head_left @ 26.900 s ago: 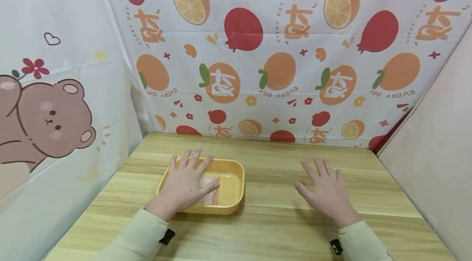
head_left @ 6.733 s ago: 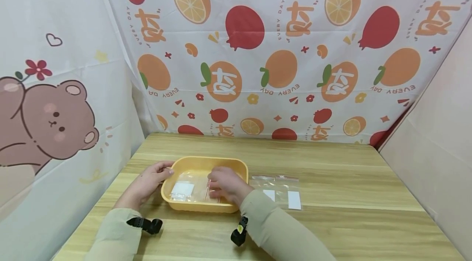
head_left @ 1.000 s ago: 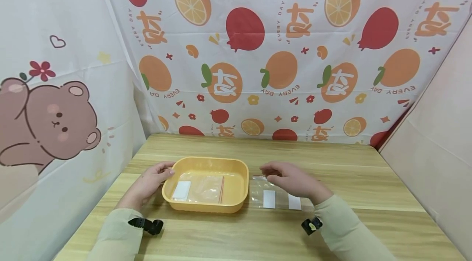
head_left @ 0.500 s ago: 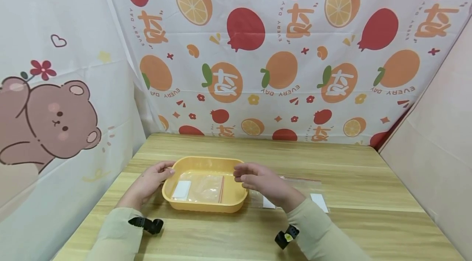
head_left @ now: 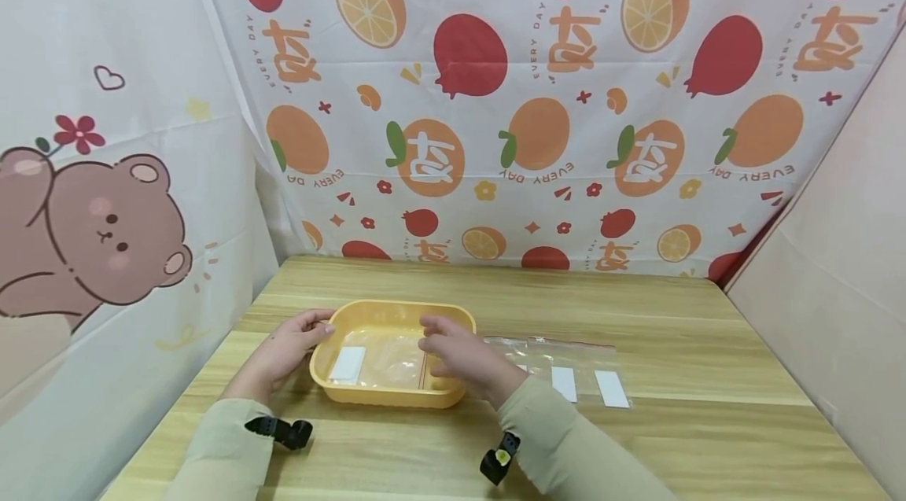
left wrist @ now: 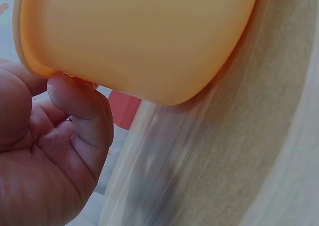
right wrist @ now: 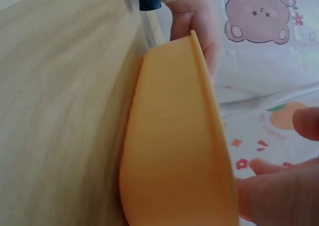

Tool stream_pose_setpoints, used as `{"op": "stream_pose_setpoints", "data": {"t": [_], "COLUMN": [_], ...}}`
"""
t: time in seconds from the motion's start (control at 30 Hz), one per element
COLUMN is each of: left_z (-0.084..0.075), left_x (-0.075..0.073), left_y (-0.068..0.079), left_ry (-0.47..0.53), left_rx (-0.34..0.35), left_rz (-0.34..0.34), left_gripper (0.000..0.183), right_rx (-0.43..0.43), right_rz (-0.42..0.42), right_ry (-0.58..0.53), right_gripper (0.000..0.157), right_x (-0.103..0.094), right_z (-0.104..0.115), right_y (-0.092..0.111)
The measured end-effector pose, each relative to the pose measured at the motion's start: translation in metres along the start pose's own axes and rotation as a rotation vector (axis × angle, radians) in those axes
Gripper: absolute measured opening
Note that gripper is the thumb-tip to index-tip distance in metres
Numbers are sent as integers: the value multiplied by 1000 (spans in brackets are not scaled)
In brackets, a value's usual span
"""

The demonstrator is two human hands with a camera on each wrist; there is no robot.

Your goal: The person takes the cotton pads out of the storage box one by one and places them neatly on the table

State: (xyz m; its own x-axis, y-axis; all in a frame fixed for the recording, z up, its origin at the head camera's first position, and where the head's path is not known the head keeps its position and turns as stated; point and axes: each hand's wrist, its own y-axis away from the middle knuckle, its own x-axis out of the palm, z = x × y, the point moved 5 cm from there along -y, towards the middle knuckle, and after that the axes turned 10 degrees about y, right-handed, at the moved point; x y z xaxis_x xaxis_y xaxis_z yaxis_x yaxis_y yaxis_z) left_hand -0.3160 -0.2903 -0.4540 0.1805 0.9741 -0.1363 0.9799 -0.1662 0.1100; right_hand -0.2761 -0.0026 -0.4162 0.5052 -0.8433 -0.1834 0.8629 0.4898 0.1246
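Observation:
My left hand (head_left: 286, 348) grips the left rim of a yellow plastic tray (head_left: 396, 399); in the left wrist view its thumb and fingers (left wrist: 79, 104) meet at the rim. Inside the tray lies a clear zip-lock bag (head_left: 392, 362) with a white label and red zip lines; whether others lie beneath it I cannot tell. Over the tray's right side hovers my right hand (head_left: 467, 355), fingers loosely bent, with nothing seen in it. To the right, a row of three similar zip-lock bags (head_left: 612, 388) lies on the table, the nearest partly covered by my right hand.
The wood-grain table (head_left: 679, 344) is backed by a fruit-print cloth (head_left: 538, 194), with a bear-print cloth (head_left: 113, 233) at the left and a pale cloth (head_left: 842, 312) at the right. Each wrist carries a black strap.
My right hand has let go of a zip-lock bag at the row's right end and swung left over the tray. Long before, no bags lay on the table. The left hand stays put.

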Motion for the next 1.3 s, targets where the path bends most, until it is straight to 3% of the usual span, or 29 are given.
{"op": "stream_pose_setpoints", "data": {"t": [0.17,0.4,0.83,1.07,1.3], "left_z": [-1,0,0,-2,-1], "left_x": [0,-1,0,0,0], "left_y": [0,1,2,2,2], "left_ry": [-3,-7,-7,4,-16], "left_rx": [-2,-4,4,10,1], "left_rz": [-4,-3,2,5,-1], "left_gripper": [55,55,54,53,54], "right_rx": [50,124,130,142,167], "right_rz": [-35,-63,-79,-146,-143], "right_ry": [-64,-68,-102,-28,23], "right_gripper": [58,58,59,58,61], "right_x": [7,7,9,9,14], "right_z": [-5,-9,-12,-18,-24], "right_y": [-8,-16,-26,-37,-43]}}
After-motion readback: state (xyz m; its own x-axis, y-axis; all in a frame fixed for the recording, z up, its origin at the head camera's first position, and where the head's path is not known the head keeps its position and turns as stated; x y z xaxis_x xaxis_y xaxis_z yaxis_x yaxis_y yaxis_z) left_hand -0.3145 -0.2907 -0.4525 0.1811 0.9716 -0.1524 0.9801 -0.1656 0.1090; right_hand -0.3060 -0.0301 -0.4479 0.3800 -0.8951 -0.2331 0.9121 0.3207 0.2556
